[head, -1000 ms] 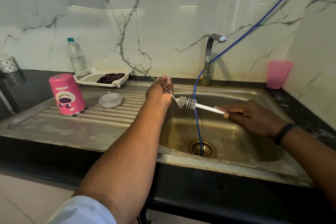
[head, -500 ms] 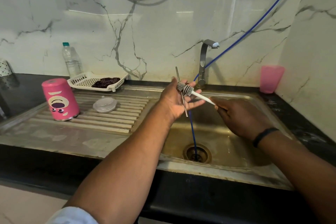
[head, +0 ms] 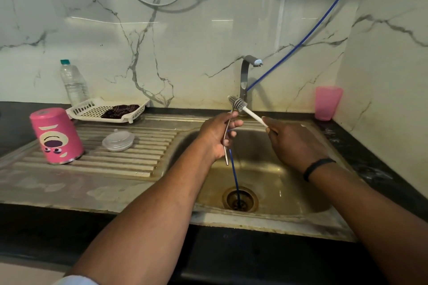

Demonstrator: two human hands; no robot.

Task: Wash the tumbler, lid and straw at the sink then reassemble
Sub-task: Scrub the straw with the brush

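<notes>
Straw [head: 226, 140], thin bent metal, pinched in left hand [head: 216, 136]; right hand [head: 294, 143] gripping bristly white brush [head: 245, 110] (plastic handle).

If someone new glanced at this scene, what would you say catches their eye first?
Probably the two hands over the sink basin: the left hand holds a metal straw, and the right hand holds a white brush near its top. Next, the bright pink tumbler upside down on the drainboard, a clear lid beside it.
</notes>
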